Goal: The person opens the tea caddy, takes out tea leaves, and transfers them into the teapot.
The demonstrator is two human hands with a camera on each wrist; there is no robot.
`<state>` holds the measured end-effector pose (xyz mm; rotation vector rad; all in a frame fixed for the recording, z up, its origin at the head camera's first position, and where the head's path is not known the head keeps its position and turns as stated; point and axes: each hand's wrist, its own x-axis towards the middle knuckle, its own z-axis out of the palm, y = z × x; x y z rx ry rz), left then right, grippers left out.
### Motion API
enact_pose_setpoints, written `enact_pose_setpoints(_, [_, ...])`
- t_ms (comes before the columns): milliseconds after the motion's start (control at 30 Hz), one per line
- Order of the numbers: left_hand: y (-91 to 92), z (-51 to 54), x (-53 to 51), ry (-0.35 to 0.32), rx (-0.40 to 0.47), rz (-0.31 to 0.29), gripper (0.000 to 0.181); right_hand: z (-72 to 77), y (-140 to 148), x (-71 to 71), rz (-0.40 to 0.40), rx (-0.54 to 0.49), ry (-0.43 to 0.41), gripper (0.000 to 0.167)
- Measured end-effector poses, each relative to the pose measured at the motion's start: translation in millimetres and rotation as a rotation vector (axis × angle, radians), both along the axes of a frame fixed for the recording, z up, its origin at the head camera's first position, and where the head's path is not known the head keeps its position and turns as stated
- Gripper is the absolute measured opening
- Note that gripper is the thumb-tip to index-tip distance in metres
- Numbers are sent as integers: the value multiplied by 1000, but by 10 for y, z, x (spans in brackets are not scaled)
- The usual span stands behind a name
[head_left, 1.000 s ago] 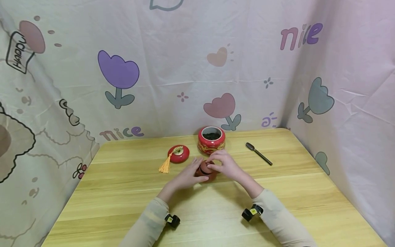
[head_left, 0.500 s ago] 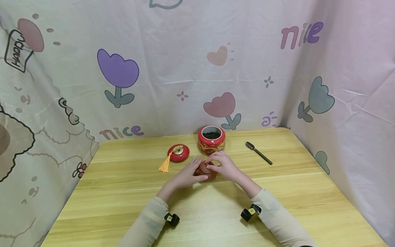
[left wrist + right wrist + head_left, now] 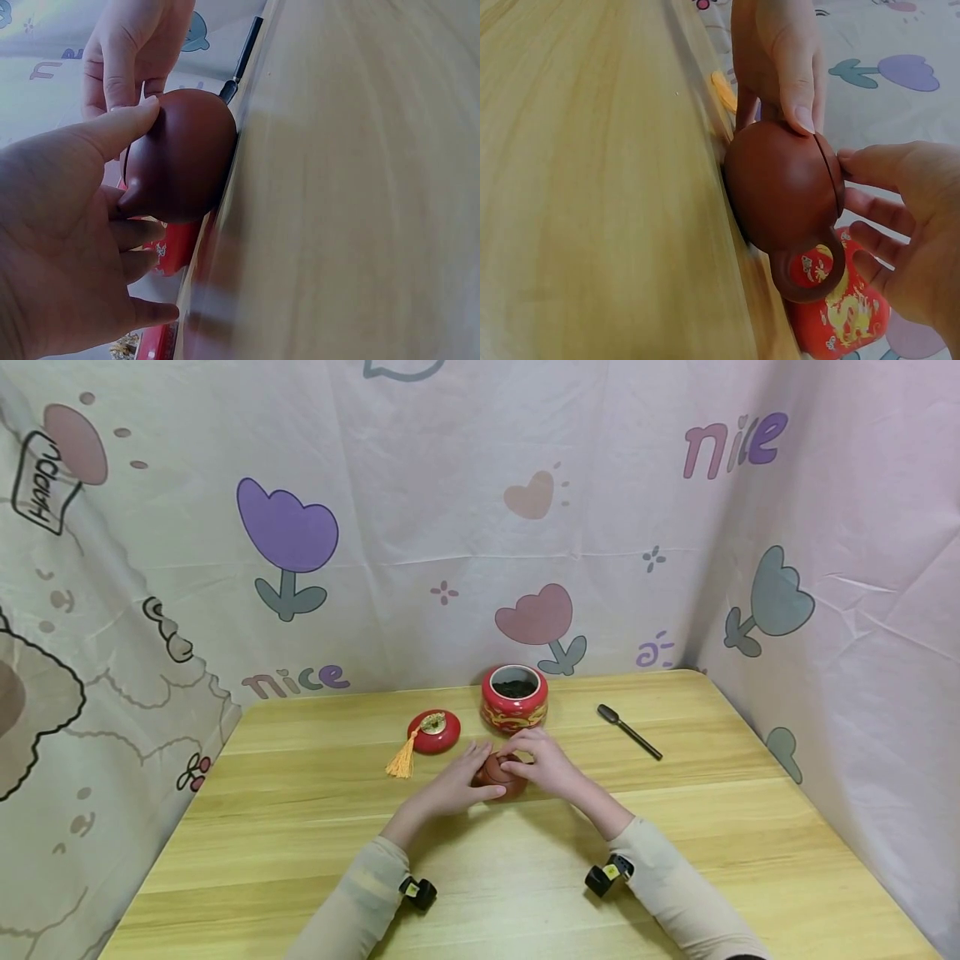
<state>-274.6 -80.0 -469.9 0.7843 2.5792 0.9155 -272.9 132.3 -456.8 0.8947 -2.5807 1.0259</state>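
Note:
A reddish-brown clay teapot [image 3: 512, 787] stands on the table between both hands. My left hand [image 3: 456, 787] holds its body, thumb on the near side and fingers around the spout side. From above, my right hand [image 3: 551, 766] pinches the top of the teapot's lid [image 3: 838, 180]; the knob is hidden by the fingers. The lid sits on the pot with a thin seam around it, seen in the right wrist view. The pot's loop handle [image 3: 780, 281] points to the right side, untouched.
Behind the teapot stands an uncovered red jar [image 3: 514, 713] with dark leafy contents. Its red lid [image 3: 441, 740] with a yellow tassel [image 3: 402, 762] lies to the left. A dark scoop [image 3: 630, 732] lies at the right. A patterned cloth [image 3: 420, 527] hangs behind the table.
The dark gap under the teapot's lid has narrowed to a thin line as my right hand lowered the lid onto the pot. The left hand stays on the body.

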Motion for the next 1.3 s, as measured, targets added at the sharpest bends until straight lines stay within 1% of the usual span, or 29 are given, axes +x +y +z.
enact_pose_setpoints(167, [1, 13, 14, 5, 2, -1, 88, 52, 15, 4, 3, 32, -41, 16])
enact_pose_setpoints(333, [-4, 36, 16, -5, 16, -4, 87, 106, 63, 2, -22, 35, -97, 18])
enact_pose_setpoints(467, [-27, 62, 9, 0, 21, -5, 85, 157, 119, -16, -26, 24, -90, 18])
enact_pose_setpoints(567, [-50, 131, 16, 3, 33, -3, 84, 203, 168, -49, -22, 18, -57, 18])
enact_pose_setpoints(633, [-67, 200, 27, 4, 37, 4, 83, 240, 201, -74, -26, 19, -30, 18])
enact_pose_setpoints(733, [-97, 300, 42, 4, 32, 38, 83, 301, 253, -113, -32, 16, -4, 18])
enact_pose_setpoints(867, [-142, 396, 39, 23, 40, 74, 81, 372, 328, -156, -38, -4, 12, 17])
enact_pose_setpoints(967, [-179, 437, 11, 59, 46, 94, 78, 404, 383, -186, -56, -7, 9, 19])
enact_pose_setpoints(1067, [-221, 466, -37, 108, 49, 124, 75, 414, 438, -216, -107, -5, -4, 23])
enact_pose_setpoints(1200, [-276, 486, -132, 197, 68, 190, 67, 401, 499, -278, -197, -20, -12, 30])
enact_pose_setpoints(1300, [-313, 491, -218, 264, 71, 250, 59, 373, 534, -345, -249, -37, 7, 37])
